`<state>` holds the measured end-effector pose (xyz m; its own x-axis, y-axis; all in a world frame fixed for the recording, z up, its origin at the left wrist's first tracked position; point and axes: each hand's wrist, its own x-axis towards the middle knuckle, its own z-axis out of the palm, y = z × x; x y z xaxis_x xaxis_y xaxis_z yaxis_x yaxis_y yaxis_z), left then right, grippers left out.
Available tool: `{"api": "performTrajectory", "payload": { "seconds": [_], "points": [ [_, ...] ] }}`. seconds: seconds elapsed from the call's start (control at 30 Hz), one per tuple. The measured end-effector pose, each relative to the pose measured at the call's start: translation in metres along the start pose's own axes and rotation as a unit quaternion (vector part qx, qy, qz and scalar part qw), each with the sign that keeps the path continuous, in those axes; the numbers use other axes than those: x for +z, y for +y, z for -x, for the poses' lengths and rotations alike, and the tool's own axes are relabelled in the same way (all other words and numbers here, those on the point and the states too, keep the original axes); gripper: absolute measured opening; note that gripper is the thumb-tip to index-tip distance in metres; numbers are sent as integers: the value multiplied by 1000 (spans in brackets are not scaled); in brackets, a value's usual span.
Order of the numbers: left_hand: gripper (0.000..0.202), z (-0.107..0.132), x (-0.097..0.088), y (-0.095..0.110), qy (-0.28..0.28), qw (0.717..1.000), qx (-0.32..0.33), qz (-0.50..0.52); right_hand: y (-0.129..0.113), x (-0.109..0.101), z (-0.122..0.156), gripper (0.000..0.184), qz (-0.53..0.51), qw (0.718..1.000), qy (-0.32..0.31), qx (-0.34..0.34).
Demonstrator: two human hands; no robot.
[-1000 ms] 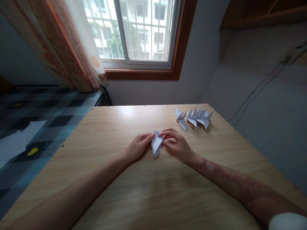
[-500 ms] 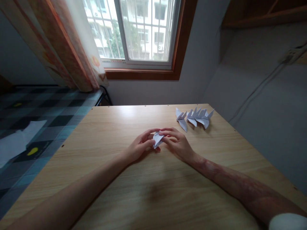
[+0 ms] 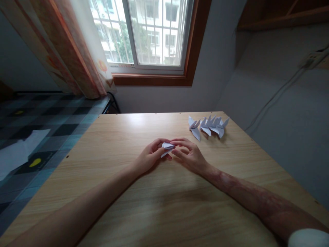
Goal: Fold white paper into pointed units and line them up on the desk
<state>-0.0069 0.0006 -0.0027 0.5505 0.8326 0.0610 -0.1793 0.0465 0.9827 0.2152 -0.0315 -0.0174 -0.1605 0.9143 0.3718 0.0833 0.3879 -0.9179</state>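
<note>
A small folded white paper piece (image 3: 166, 148) lies between my two hands near the middle of the wooden table (image 3: 164, 202). My left hand (image 3: 149, 156) pinches its left side with curled fingers. My right hand (image 3: 188, 154) pinches its right side, fingers bent over it. Most of the paper is hidden by my fingers. Both forearms rest low over the tabletop.
A row of several finished folded white paper pieces (image 3: 208, 126) lies at the table's far right. A window (image 3: 151, 34) and a curtain (image 3: 74, 48) are behind the table. A bed with a checked cover (image 3: 38, 130) and a white sheet (image 3: 17, 151) stands to the left.
The paper piece was standing out as a long point a second ago; it has been folded down and now lies smaller and flatter between my fingertips. My hands have closed in slightly.
</note>
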Motion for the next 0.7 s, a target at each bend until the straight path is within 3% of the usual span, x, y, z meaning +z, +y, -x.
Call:
{"api": "performTrajectory", "payload": {
  "seconds": [0.53,0.7],
  "points": [
    [42,0,0,-7,-37,999,21,4,9,1,-3,20,30,999,40,-18],
    [41,2,3,-5,-50,998,32,-26,20,1,-4,24,-13,999,49,6]
  ]
}}
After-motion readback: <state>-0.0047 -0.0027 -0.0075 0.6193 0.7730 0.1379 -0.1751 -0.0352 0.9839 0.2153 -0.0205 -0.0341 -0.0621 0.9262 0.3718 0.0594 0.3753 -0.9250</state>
